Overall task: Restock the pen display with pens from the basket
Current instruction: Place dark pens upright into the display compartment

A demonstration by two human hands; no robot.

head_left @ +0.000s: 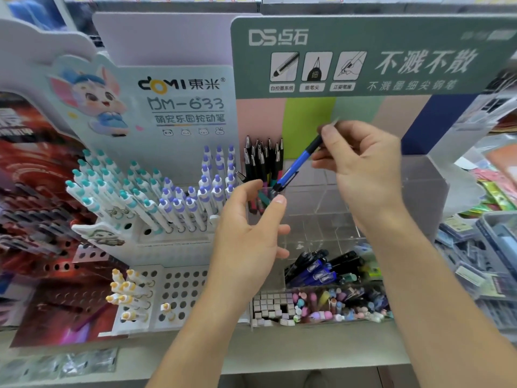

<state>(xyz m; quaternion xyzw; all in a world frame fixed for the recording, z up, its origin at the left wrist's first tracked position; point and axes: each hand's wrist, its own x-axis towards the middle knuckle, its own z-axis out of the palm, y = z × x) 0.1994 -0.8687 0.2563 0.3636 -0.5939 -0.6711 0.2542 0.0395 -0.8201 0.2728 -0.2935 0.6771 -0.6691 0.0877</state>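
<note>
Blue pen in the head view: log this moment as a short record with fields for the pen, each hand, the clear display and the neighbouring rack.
pen: blue pen with black ends, tilted, lower end at the rim of the compartment of upright dark pens
right hand: right hand pinches the pen's upper end
left hand: left hand open, fingers relaxed, just below the pen's lower end, holding nothing
display: clear acrylic display, most compartments bare
neighbouring rack: white rack with teal and purple click pens
</note>
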